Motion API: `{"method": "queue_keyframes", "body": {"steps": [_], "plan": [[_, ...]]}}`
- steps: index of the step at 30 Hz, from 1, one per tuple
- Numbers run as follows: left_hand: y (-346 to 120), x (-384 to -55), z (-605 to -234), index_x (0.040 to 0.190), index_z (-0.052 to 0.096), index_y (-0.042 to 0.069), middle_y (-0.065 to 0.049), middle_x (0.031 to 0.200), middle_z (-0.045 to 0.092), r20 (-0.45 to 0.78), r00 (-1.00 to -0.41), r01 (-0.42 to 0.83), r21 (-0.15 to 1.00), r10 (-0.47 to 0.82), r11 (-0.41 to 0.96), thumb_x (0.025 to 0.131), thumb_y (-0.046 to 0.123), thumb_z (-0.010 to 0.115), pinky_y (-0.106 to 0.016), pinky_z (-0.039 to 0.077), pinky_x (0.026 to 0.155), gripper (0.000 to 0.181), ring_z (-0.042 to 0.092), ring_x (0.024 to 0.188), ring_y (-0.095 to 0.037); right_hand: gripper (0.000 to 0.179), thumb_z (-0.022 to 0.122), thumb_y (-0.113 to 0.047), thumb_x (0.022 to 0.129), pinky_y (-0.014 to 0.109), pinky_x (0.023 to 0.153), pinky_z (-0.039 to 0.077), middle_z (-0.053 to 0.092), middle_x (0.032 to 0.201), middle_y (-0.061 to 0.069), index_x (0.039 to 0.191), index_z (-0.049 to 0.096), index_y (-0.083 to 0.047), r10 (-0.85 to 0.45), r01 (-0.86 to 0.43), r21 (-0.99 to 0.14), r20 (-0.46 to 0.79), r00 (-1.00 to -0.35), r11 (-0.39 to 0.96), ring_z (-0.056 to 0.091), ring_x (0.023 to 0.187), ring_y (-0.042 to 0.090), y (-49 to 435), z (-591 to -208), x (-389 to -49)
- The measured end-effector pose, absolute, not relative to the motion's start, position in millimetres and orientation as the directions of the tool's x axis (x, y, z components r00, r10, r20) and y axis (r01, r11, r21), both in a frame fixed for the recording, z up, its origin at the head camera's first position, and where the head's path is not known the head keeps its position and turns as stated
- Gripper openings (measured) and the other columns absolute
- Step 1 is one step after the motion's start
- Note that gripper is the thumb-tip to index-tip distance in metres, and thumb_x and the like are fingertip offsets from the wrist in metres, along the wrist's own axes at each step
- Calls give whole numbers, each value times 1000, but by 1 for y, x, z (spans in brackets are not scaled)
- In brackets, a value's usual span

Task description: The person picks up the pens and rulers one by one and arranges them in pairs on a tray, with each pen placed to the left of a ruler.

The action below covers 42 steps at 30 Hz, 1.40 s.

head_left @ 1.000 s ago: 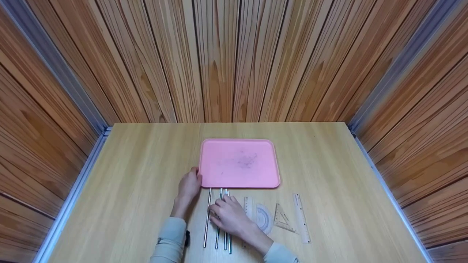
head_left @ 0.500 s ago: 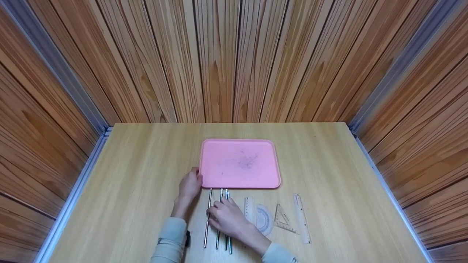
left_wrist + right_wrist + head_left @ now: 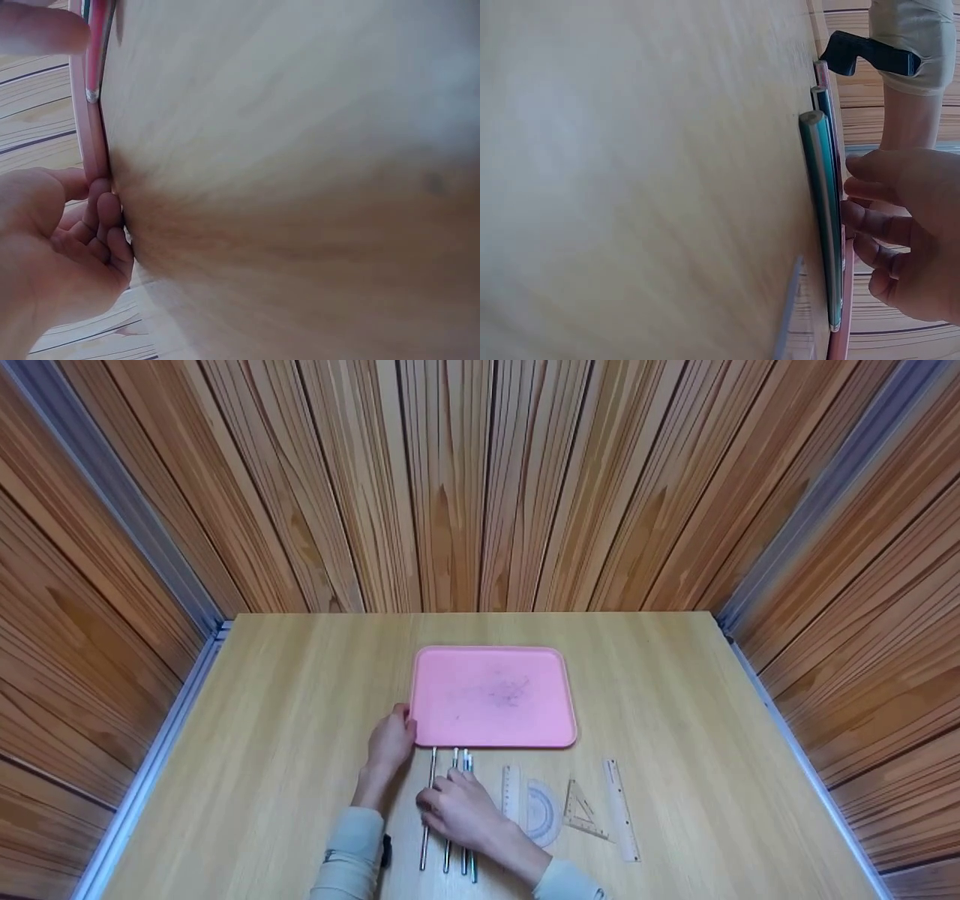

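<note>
A pink tray with grey smudges lies flat on the table. My left hand pinches the tray's near left corner, its fingers curled against the rim in the left wrist view. Several pencils lie in front of the tray, pointing away from me. My right hand is over them, its fingertips at the leftmost pencil, which stands a little apart. In the right wrist view its fingers are loosely bent above a green pencil; no pencil shows in their grip. The hand partly covers the pencils.
Right of the pencils are a clear ruler, a protractor, a triangular set square and another ruler. Wood-panelled walls stand behind and beside the wooden table.
My right hand has shifted left across the pencils, to the leftmost one. The left hand keeps its place at the tray's corner, and the pencils and tray lie as before.
</note>
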<state>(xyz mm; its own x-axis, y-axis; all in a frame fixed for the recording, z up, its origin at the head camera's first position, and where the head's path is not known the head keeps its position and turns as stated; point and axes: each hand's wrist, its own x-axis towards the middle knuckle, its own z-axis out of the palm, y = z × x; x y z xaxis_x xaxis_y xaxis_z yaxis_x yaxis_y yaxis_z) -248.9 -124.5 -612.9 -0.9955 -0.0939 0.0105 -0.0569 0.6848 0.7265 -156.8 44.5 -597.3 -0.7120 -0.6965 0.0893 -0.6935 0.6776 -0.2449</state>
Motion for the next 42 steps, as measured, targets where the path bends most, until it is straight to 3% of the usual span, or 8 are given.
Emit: {"method": "queue_keyframes", "body": {"steps": [12, 25, 42], "plan": [[-124, -248, -613, 126, 58, -5, -22, 110, 70, -9, -995, -78, 727, -103, 682, 99, 9, 55, -47, 56, 84, 30, 69, 99, -34, 18, 65, -38, 94, 23, 75, 39, 66, 95, -7, 104, 73, -25, -713, -714, -204, 89, -695, 670, 49, 83, 9, 40, -600, -156], [-122, -248, -610, 127, 57, -3, -20, 106, 71, -32, -994, -96, 725, -106, 682, 100, 11, 55, -43, 56, 77, 30, 67, 88, -27, 14, 67, -37, 92, 24, 71, 39, 67, 82, -8, 90, 72, -24, -716, -722, -179, 107, -690, 669, 52, 77, 10, 34, -602, -156], [-124, -247, -612, 123, 58, -4, -25, 107, 70, 20, -994, -58, 725, -104, 687, 99, 10, 56, -50, 55, 82, 28, 69, 97, -39, 6, 73, -23, 85, 24, 66, 34, 64, 66, -10, 84, 69, -20, -623, -584, -346, -2, -782, 734, 51, 60, 8, 26, -599, -159]]}}
